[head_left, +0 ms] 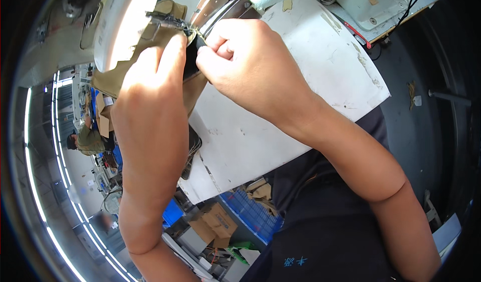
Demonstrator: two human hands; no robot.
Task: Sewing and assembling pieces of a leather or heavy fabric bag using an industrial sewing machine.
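A sewing machine's white head [117, 24] stands at top left, brightly lit, its metal needle and foot parts [165, 21] over olive-tan fabric [107, 76]. My left hand [148, 106] lies on the fabric just below the foot, fingers bent and pressed together at its edge; exactly what the fingertips grip is partly hidden. My right hand [250, 71] is right of it, closed in a pinch on a dark strip [193, 64] at the fabric's edge, close beside the foot.
The white tabletop [280, 121] bears another pale machine [350, 6] and a red-handled tool [353, 34] at top right. Below are a blue crate [250, 217] and cardboard box [215, 222]. A person [87, 141] is at far left among other machines. A metal bar [448, 96] is at right.
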